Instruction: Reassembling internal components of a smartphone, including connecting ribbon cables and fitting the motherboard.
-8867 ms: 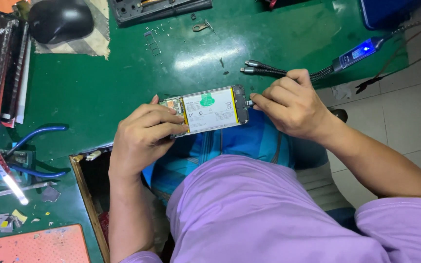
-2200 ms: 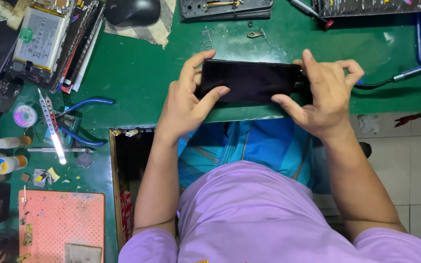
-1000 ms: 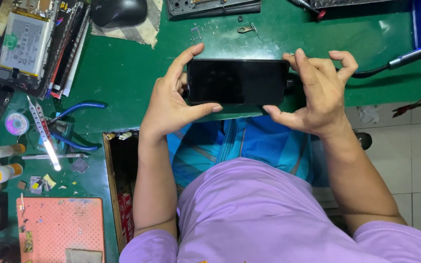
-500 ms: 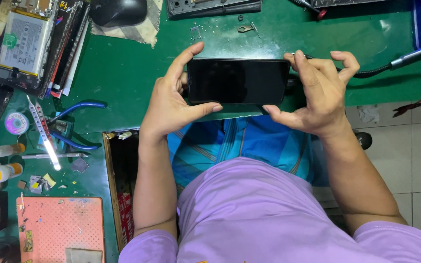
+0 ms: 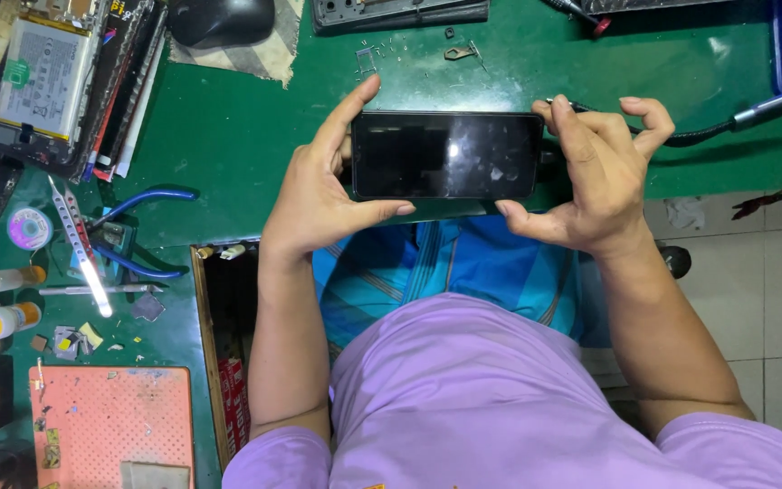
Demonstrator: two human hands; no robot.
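Observation:
A black smartphone (image 5: 445,154) is held lengthwise, dark screen up, just above the near edge of the green workbench mat (image 5: 246,136). My left hand (image 5: 323,186) grips its left end, index finger along the top edge and thumb under the bottom edge. My right hand (image 5: 595,172) grips the right end, thumb below and fingers curled at the top corner, where a black cable (image 5: 699,136) runs off to the right.
An opened phone with its battery exposed (image 5: 42,77) lies on a stack at the far left beside a black mouse (image 5: 219,18). Blue-handled pliers (image 5: 133,231), tweezers, small bottles and an orange mat (image 5: 110,421) fill the left side. An open drawer (image 5: 228,344) sits below.
The phone was turned from its open back to screen up and lifted off the mat earlier. Over the last second both hands hold it nearly still.

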